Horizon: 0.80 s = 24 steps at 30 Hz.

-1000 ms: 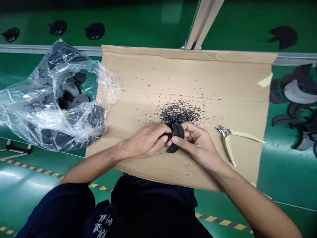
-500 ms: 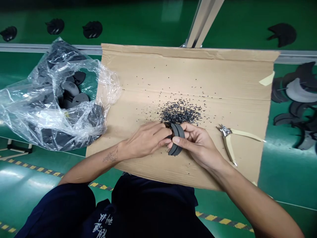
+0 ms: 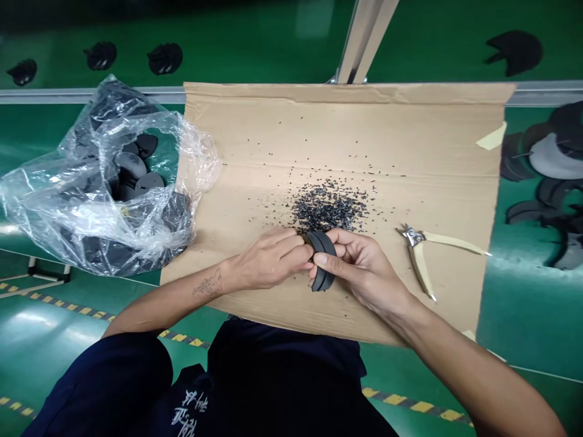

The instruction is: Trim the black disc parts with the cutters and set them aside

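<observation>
Between thumb and fingers, my right hand (image 3: 353,261) grips a curved black plastic part (image 3: 324,262), a thick arc with a groove along it. My left hand (image 3: 280,258) is closed at the part's left side, its fingertips pressed against the inner edge; whether a small piece is pinched there is hidden by the fingers. Just beyond both hands lies a pile of tiny black bits (image 3: 328,206), scattered over a cardboard sheet (image 3: 237,121). Nippers (image 3: 416,240) with cream handles rest spread apart on the cardboard, right of my right hand.
A clear plastic bag (image 3: 91,200) with dark rounded parts (image 3: 132,165) inside lies at the left. More curved black and grey parts (image 3: 553,158) are heaped at the right. Beyond a metal rail (image 3: 155,94), several dark parts (image 3: 164,59) lie on green surface. An upright post (image 3: 364,42) stands behind.
The curved part has turned slightly between my hands and sits a little lower in view. My left fingers have shifted against it. The view itself has moved slightly.
</observation>
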{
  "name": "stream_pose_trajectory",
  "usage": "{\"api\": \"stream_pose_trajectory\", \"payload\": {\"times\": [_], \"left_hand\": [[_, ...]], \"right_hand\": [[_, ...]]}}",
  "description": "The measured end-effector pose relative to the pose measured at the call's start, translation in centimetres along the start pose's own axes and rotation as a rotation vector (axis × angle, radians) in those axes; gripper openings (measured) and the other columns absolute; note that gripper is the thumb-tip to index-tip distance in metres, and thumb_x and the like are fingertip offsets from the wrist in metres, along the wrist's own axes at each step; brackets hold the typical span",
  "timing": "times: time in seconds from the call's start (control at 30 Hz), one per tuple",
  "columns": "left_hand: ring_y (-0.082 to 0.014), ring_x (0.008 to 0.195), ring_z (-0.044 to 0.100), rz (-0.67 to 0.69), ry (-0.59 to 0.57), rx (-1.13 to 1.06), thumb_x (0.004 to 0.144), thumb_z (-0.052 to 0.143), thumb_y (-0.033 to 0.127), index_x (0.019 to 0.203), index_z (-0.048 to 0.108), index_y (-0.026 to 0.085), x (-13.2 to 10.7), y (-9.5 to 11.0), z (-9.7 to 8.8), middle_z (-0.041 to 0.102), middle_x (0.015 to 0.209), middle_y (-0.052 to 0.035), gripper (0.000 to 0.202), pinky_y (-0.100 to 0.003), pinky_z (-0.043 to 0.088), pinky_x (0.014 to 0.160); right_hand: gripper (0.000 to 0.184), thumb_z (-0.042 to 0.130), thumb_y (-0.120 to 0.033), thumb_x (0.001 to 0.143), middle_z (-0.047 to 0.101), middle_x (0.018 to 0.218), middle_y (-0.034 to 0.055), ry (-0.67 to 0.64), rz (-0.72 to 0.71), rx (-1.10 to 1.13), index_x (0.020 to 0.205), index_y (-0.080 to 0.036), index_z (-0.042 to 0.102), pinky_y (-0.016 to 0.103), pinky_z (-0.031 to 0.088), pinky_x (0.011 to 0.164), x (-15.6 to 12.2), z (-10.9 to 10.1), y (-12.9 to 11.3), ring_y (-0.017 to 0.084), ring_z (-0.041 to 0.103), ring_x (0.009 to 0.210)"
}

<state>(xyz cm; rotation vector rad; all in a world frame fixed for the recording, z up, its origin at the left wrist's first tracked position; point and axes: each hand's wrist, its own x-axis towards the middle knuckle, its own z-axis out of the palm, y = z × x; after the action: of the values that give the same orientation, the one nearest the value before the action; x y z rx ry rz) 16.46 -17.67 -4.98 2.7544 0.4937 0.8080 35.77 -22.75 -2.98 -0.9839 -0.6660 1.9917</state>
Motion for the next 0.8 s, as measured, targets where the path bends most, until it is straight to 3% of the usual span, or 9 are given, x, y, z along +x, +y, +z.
{"api": "stream_pose_trajectory", "payload": {"times": [0.2, 0.4, 0.57, 0.8], "left_hand": [[-0.0137, 0.065, 0.053, -0.109, -0.025, -0.221, 0.109, 0.033, 0.032, 0.095, 0.048, 0.019, 0.0, 0.2, 0.0, 0.059, 0.074, -0.0002, 0.024, -0.026, 0.044, 0.065], [-0.0137, 0.068, 0.056, -0.161, -0.224, -0.375, 0.107, 0.033, 0.03, 0.098, 0.045, 0.02, 0.1, -0.2, -1.1, 0.062, 0.08, -0.0015, 0.018, -0.025, 0.047, 0.065], [-0.014, 0.07, 0.058, -0.159, -0.315, -0.34, 0.105, 0.035, 0.023, 0.1, 0.043, 0.02, 0.4, -0.7, -1.6, 0.063, 0.082, -0.002, 0.01, -0.025, 0.047, 0.065], [-0.0131, 0.067, 0.058, -0.134, -0.303, -0.299, 0.103, 0.034, 0.019, 0.1, 0.042, 0.02, 0.3, -0.7, -1.8, 0.063, 0.081, -0.001, 0.009, -0.024, 0.046, 0.063]], "right_hand": [[0.038, 0.088, -0.042, 0.072, 0.073, 0.068, -0.0013, 0.084, -0.073, -0.089, 0.087, -0.019, 0.062, 0.023, 0.058, 0.06, -0.3, 0.4, -0.1, 0.012, 0.069, 0.06], [0.038, 0.086, -0.044, 0.074, 0.074, 0.071, 0.0003, 0.07, -0.018, -0.075, 0.088, -0.018, 0.062, 0.024, 0.059, 0.059, 0.2, 0.0, 0.0, 0.012, 0.068, 0.058], [0.035, 0.082, -0.043, 0.079, 0.073, 0.065, -0.0003, 0.04, -0.019, -0.088, 0.087, -0.018, 0.06, 0.021, 0.057, 0.055, 0.6, -0.2, 0.0, 0.011, 0.068, 0.054], [0.037, 0.079, -0.048, 0.081, 0.072, 0.062, -0.0017, 0.032, -0.011, -0.108, 0.089, -0.019, 0.057, 0.021, 0.054, 0.046, 0.4, 0.3, -0.1, 0.012, 0.065, 0.047]]}}
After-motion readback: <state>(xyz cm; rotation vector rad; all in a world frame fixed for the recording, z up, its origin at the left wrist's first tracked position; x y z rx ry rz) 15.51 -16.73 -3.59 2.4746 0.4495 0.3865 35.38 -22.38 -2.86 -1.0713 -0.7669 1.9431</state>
